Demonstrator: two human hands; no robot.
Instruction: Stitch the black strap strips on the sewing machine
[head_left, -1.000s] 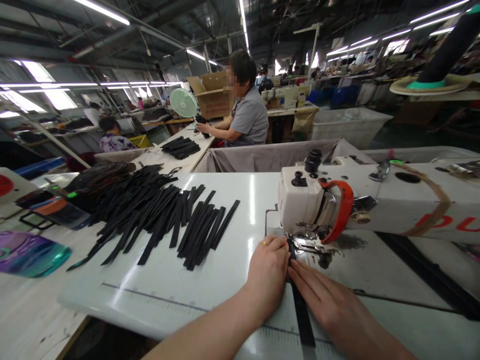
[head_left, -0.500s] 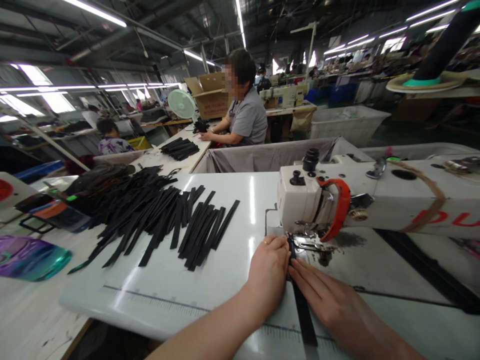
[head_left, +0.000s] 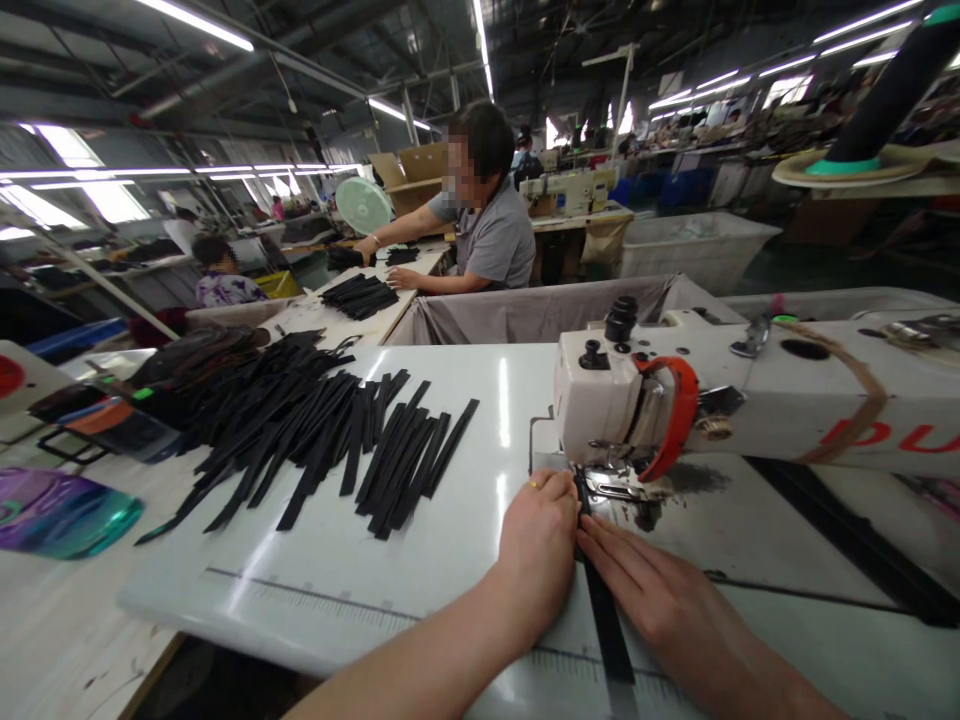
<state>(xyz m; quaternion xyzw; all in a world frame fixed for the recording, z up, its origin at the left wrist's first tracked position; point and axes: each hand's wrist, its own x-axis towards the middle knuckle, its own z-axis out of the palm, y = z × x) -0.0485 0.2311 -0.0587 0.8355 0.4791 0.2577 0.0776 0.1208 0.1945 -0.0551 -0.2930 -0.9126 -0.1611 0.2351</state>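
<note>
A black fabric strip point(head_left: 611, 625) runs from the needle area of the white sewing machine point(head_left: 750, 390) down over the table's front part. My left hand point(head_left: 541, 535) is closed on the strip's left side, close to the presser foot point(head_left: 611, 487); its fingertips are partly hidden. From the right, my right hand point(head_left: 660, 590) presses the strip with its fingers held together and stretched forward. To the left on the pale table point(head_left: 300, 590) lies a small group of black strips point(head_left: 401, 470) beside a larger heap point(head_left: 277, 430).
A purple and teal bottle point(head_left: 67, 512) and a clear container point(head_left: 124, 430) stand at the left. Across a cloth-lined bin point(head_left: 525, 315), a person in grey point(head_left: 499, 235) sits at another table with black strips. A longer black band point(head_left: 847, 535) lies beneath the machine arm.
The person in grey has stretched an arm out to the left, toward a black bundle on their table. My hands and the strip look nearly unmoved.
</note>
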